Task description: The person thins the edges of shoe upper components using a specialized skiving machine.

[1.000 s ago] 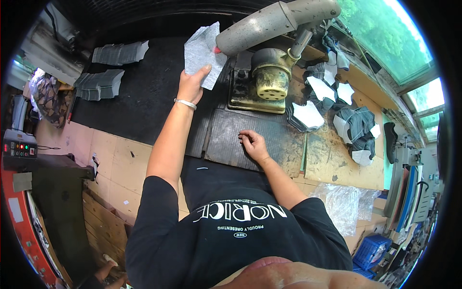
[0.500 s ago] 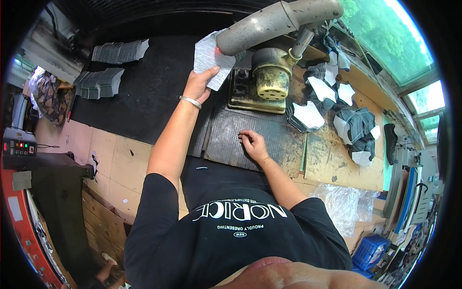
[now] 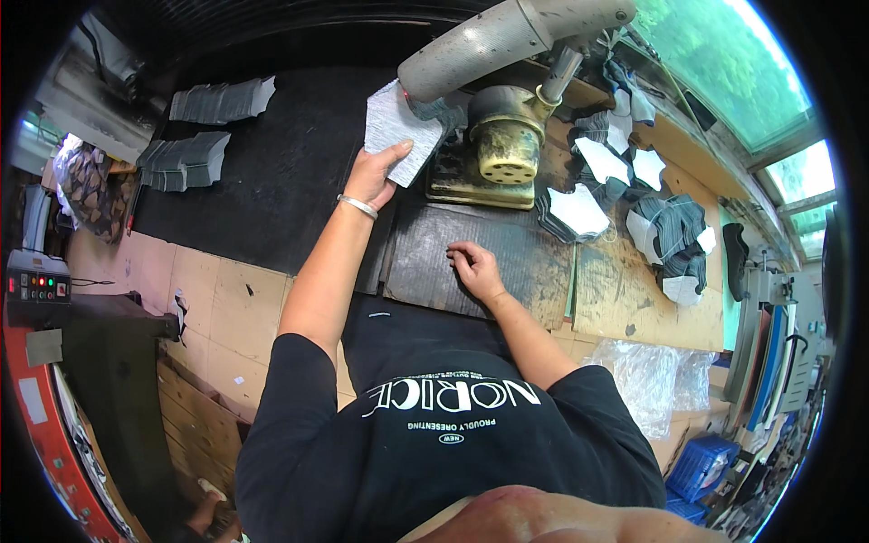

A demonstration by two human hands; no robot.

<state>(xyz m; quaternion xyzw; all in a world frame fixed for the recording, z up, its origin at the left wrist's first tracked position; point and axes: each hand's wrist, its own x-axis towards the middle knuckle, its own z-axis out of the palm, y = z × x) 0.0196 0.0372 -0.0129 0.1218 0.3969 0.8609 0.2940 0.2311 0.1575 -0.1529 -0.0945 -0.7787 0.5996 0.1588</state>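
Observation:
A light grey-white cut sheet piece [image 3: 391, 127] is in my left hand [image 3: 376, 174], whose thumb lies on top of it. The piece is held just under the end of a thick grey metal tube [image 3: 471, 56], where a small red light shows. Dark grey layers show at the piece's right side. Over a dark ribbed board [image 3: 444, 231] rests my right hand [image 3: 475, 273], its fingers curled in toward the thumb. Whatever its fingertips hold, if anything, is too small to make out. The tube joins a sooty yellow pot-shaped machine part [image 3: 511, 149] on a base.
Fanned stacks of grey cut pieces [image 3: 186, 161] lie on the black table at left. Tied bundles of similar pieces [image 3: 579, 214] sit right of the machine. A control box with lit buttons [image 3: 38, 285], clear plastic sheeting [image 3: 643, 380] and a blue crate [image 3: 701, 468] are farther out.
The held piece has shifted slightly down and tilted, showing more of its upper edge and dark layers beside the tube. My left hand dropped a little with it. My right hand stayed put.

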